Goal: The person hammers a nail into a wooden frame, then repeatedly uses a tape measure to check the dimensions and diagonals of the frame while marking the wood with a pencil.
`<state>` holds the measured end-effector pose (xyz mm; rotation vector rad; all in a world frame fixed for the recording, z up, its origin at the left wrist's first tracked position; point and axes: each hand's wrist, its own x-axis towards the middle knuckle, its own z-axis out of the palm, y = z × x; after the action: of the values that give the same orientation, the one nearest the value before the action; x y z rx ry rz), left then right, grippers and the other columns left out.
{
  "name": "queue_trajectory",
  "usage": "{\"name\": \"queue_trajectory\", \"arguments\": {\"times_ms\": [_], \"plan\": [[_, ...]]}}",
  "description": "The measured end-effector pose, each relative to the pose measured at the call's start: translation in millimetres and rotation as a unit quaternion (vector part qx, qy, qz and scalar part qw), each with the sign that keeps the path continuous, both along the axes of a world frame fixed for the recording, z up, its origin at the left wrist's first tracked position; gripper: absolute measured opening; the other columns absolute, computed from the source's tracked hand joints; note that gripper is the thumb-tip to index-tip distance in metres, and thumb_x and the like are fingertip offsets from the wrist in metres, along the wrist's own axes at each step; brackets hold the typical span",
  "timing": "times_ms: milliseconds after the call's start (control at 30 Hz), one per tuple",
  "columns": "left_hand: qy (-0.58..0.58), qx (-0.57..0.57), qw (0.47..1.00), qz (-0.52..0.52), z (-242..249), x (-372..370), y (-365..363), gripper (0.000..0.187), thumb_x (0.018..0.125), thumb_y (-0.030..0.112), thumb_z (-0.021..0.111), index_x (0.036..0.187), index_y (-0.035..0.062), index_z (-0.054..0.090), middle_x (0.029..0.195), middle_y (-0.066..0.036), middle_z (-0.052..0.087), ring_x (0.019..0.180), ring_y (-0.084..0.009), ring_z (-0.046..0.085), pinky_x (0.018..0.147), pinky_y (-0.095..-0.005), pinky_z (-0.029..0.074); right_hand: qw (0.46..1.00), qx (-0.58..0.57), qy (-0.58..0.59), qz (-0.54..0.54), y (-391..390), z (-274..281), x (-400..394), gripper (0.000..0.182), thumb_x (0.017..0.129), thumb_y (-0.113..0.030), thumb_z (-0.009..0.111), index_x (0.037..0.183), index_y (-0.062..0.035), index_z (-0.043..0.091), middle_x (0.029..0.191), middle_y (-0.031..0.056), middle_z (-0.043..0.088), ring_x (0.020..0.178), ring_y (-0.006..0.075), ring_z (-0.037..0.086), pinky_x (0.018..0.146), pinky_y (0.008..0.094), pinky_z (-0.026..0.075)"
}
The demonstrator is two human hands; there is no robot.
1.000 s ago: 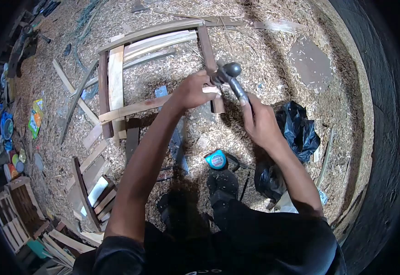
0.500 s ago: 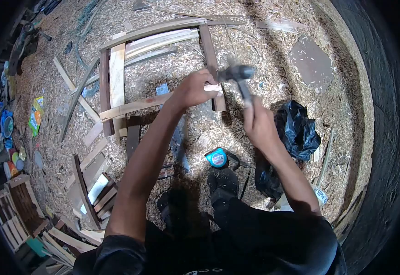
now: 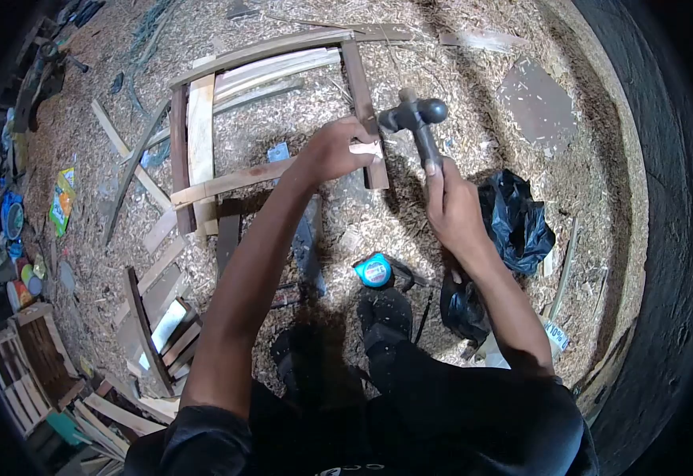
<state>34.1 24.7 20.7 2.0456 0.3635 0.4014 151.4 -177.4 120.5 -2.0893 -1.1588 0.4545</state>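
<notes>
My right hand is closed around the handle of a ball-peen hammer. The hammer's head hangs just right of a wooden frame's right-hand bar, apart from it. My left hand is closed on the right end of a pale wooden slat, which lies across the frame and meets that bar. Thumb and fingers straddle the slat's end; whether they also pinch a nail cannot be made out. The frame's top bar and left bar lie flat on the ground.
Wood shavings cover the ground. A blue tape measure lies by my right foot, a black plastic bag right of my right hand. Scrap wood and a wooden crate are at lower left; a dark wall stands at right.
The hammer was blurred by motion and a little lower; now its head is sharp and slightly raised. My left hand keeps its hold on the slat's end.
</notes>
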Motion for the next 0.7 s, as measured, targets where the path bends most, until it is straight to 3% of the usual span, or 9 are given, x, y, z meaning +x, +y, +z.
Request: {"name": "queue_trajectory", "arguments": {"times_ms": [133,267,367,400,500,633,700], "plan": [[0.006,0.064,0.998,0.001,10.6,-2.7,0.1,0.030,0.077,0.024,0.078,0.092,0.0004,0.069,0.092,-0.015,0.068,0.088,-0.0262,0.068,0.077,-0.0366,0.052,0.992,-0.123,0.016,0.003,5.8,26.0,9.8,0.027,0.100,-0.024,0.055,0.099,0.0032,0.053,0.063,0.0247,0.059,0.058,0.0415,0.063,0.054,0.0477,0.046],[0.149,0.105,0.982,0.054,11.7,-15.2,-5.0,0.041,0.083,0.044,0.070,0.090,0.0041,0.069,0.082,-0.018,0.069,0.077,-0.0332,0.069,0.069,-0.0423,0.052,1.000,-0.014,-0.001,-0.019,-1.5,19.8,5.0,0.024,0.099,-0.021,0.056,0.099,0.0030,0.054,0.064,0.0239,0.060,0.058,0.0396,0.064,0.053,0.0464,0.046],[0.209,0.152,0.966,-0.004,8.8,-9.7,-2.9,0.059,0.084,0.064,0.059,0.090,0.0069,0.072,0.082,-0.022,0.069,0.076,-0.0392,0.067,0.071,-0.0475,0.052,1.000,-0.014,0.005,0.006,-6.0,4.9,1.9,0.023,0.099,-0.019,0.054,0.102,0.0033,0.053,0.065,0.0248,0.061,0.061,0.0415,0.065,0.054,0.0477,0.047],[0.214,0.146,0.966,-0.010,8.7,-9.1,-1.7,0.060,0.084,0.065,0.057,0.090,0.0073,0.073,0.083,-0.022,0.069,0.078,-0.0393,0.068,0.071,-0.0479,0.052,0.997,-0.059,0.021,0.052,-4.7,9.5,6.5,0.023,0.099,-0.018,0.053,0.105,0.0041,0.051,0.065,0.0261,0.060,0.063,0.0434,0.065,0.055,0.0494,0.047],[0.232,0.132,0.963,-0.029,12.4,-6.6,-0.1,0.063,0.086,0.067,0.052,0.089,0.0079,0.073,0.086,-0.023,0.069,0.081,-0.0400,0.068,0.073,-0.0491,0.052,0.996,-0.070,0.004,0.057,-0.3,9.1,8.5,0.024,0.099,-0.019,0.054,0.107,0.0036,0.052,0.067,0.0263,0.061,0.063,0.0427,0.066,0.055,0.0487,0.048],[0.257,0.136,0.956,-0.045,21.1,-5.0,0.5,0.062,0.087,0.065,0.051,0.090,0.0070,0.073,0.087,-0.024,0.069,0.082,-0.0417,0.067,0.075,-0.0501,0.051,0.997,0.069,0.012,-0.009,5.5,23.4,0.2,0.024,0.099,-0.018,0.054,0.110,0.0027,0.050,0.068,0.0270,0.061,0.061,0.0418,0.067,0.054,0.0464,0.048],[0.248,0.135,0.958,-0.045,21.6,-4.6,-0.2,0.060,0.088,0.063,0.053,0.090,0.0062,0.072,0.086,-0.024,0.068,0.081,-0.0419,0.067,0.075,-0.0500,0.051,0.999,0.048,0.014,0.004,3.4,1.4,0.0,0.023,0.099,-0.016,0.053,0.110,0.0033,0.049,0.067,0.0274,0.061,0.062,0.0418,0.067,0.054,0.0478,0.048]]}}
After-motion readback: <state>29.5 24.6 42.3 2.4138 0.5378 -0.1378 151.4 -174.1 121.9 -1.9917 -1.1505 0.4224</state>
